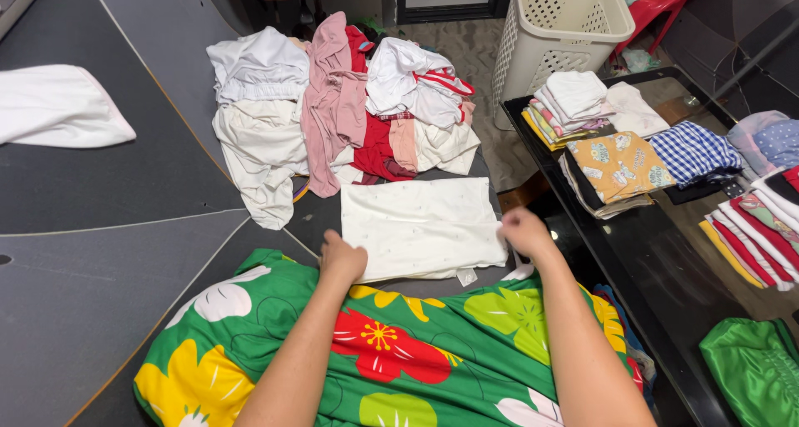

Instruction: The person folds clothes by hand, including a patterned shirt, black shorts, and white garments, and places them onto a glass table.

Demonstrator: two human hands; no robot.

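A grey padded floor mat (125, 186) carries everything on the left and centre. A green cloth printed with big red, yellow and white flowers (391, 352) covers the person's lap along the mat's near edge. A heap of unfolded white, pink and red clothes (341, 111) lies toward the mat's far edge. Between the heap and the lap rests a folded white garment (416, 227), lying flat. A black glass tabletop (666, 260) at the right holds stacks of folded clothes (620, 165); a white laundry basket (566, 27) stands beyond its far edge. The left hand (343, 257) presses the garment's near left corner, fingers curled under. The right hand (526, 231) pinches its right edge, fingers closed on the fabric
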